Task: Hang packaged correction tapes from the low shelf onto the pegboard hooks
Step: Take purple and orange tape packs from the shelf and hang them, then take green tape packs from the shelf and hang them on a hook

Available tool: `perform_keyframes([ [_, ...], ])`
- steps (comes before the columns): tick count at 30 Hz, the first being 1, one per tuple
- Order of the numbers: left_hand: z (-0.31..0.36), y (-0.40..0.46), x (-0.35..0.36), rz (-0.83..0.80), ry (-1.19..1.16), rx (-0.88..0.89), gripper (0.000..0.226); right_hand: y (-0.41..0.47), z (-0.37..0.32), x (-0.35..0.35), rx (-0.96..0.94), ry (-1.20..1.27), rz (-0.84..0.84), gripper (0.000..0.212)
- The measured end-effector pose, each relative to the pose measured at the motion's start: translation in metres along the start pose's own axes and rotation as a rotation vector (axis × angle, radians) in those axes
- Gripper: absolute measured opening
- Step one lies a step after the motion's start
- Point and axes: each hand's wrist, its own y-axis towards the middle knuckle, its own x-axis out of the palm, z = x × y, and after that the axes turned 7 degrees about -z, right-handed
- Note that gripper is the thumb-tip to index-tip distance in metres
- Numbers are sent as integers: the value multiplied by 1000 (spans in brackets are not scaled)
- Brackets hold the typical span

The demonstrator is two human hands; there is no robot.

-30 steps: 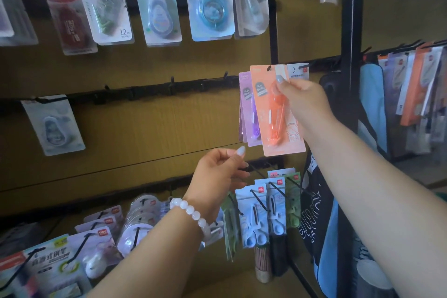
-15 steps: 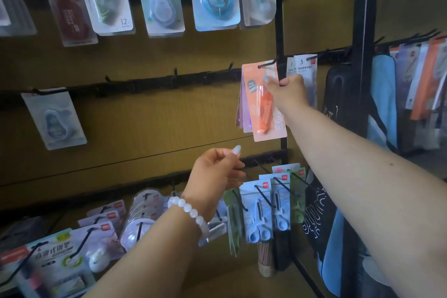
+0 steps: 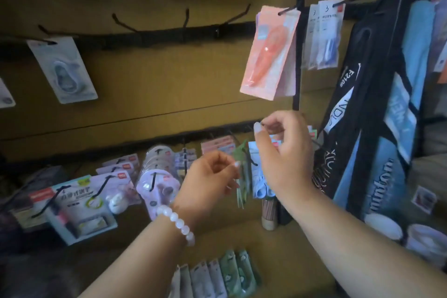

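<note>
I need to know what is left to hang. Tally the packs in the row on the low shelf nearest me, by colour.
Green packs: 2
Pale grey-white packs: 4 (the leftmost is partly hidden by the forearm, and the row is blurred)
Total: 6 in view

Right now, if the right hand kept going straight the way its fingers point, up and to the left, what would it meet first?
Probably the black hook rail on the board just past the right hand's fingertips. The hanging orange correction tape pack sits well above that line. Depth is unclear from this single view.
</note>
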Motion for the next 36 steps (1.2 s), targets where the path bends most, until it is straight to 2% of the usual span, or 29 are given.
perform_keyframes([
  [3,-45,-21,-5,-29,73,-87,20,-60,6,14,-37,27,-200,13],
  [7,-110,-43,-11,-56,156,-259,30,-127,39,35,41,-37,-477,17],
  [12,-180,-52,-15,-26,236,-496,27,-187,99,54,311,-258,-794,20],
  [17,-227,-51,-5,-102,442,-581,16,-219,149,65,622,-375,-1049,13],
  [21,-264,-46,6,-129,487,-654,22,-241,182,69,772,-443,-1123,26],
  [23,-278,-43,11,-158,501,-688,25,-251,195,70,825,-458,-1132,26],
  [25,-294,-39,16,-175,480,-711,26,-259,208,71,916,-463,-1136,24],
  [30,-325,-29,30,-180,387,-786,30,-276,241,80,1150,-462,-1126,39],
  [36,-349,-17,39,-244,344,-810,35,-290,258,101,1210,-441,-1119,38],
])
